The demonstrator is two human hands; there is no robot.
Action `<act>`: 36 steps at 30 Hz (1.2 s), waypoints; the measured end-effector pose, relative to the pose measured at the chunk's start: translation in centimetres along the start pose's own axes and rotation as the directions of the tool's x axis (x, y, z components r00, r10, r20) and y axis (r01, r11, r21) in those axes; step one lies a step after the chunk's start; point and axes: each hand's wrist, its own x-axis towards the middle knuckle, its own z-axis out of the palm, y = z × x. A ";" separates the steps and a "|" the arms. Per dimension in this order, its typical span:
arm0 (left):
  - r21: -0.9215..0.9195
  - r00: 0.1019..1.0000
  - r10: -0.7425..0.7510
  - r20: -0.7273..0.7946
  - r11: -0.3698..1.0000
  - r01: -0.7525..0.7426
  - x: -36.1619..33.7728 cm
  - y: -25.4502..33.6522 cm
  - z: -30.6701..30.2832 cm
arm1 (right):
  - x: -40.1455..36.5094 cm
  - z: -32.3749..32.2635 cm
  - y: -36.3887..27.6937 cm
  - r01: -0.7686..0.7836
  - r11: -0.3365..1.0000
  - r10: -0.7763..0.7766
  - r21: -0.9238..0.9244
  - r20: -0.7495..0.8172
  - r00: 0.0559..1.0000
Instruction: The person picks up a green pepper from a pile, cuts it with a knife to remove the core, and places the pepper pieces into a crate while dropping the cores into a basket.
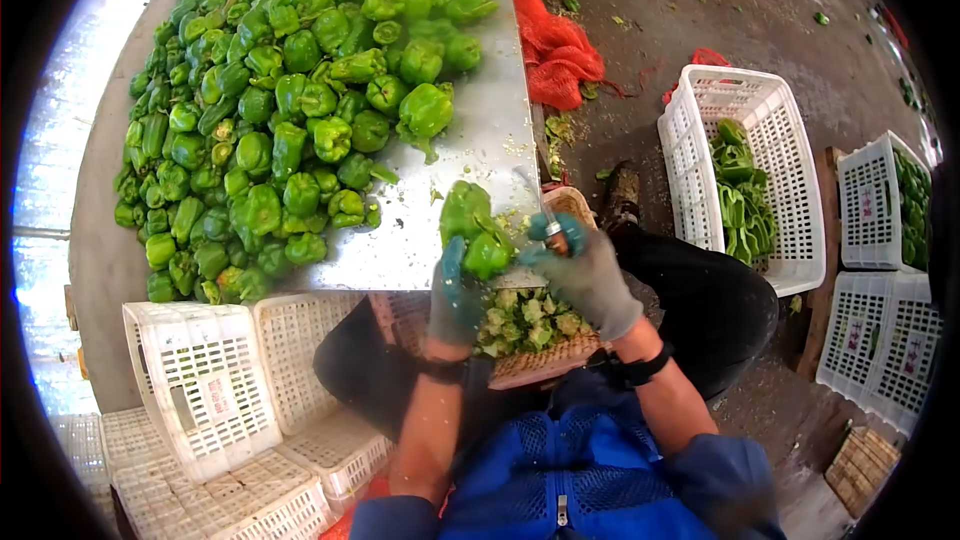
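Observation:
My left hand [456,292], in a grey and teal work glove, is closed around a green bell pepper [474,228] at the front edge of the metal table [410,195]. The pepper is slightly blurred. My right hand [588,278], gloved the same way, grips a small knife [555,233] by its brownish handle. Its short blade points away from me, just right of the pepper. A large heap of green bell peppers [290,100] covers the left and far side of the table. Below my hands, a crate [545,362] between my legs holds cut green pepper cores [530,320].
A white crate [790,165] with green peppers stands on the floor to the right. More crates [880,330] sit beyond it. White crates [205,380] are stacked at my left. Red mesh netting [555,45] hangs by the table's right edge, with scraps on the floor.

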 end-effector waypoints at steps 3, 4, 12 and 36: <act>0.567 0.787 0.603 0.134 0.605 -0.560 -1.7 -3.3 -1.6 | -0.8 2.5 2.1 0.081 0.990 -0.074 -0.115 0.061 0.995; 0.255 0.937 0.346 0.038 0.904 -0.344 -2.3 -2.7 -1.6 | -1.3 2.7 1.6 0.038 0.998 -0.036 -0.053 0.040 0.999; 0.255 0.996 0.042 -0.079 0.967 -0.021 -3.7 0.5 -2.0 | -1.4 3.4 1.5 0.394 0.877 -0.393 -0.275 0.061 0.917; 0.870 0.920 0.390 0.031 0.443 -0.217 -2.7 -2.8 -4.5 | -1.5 4.3 0.4 0.297 0.749 -0.197 -0.592 0.230 0.953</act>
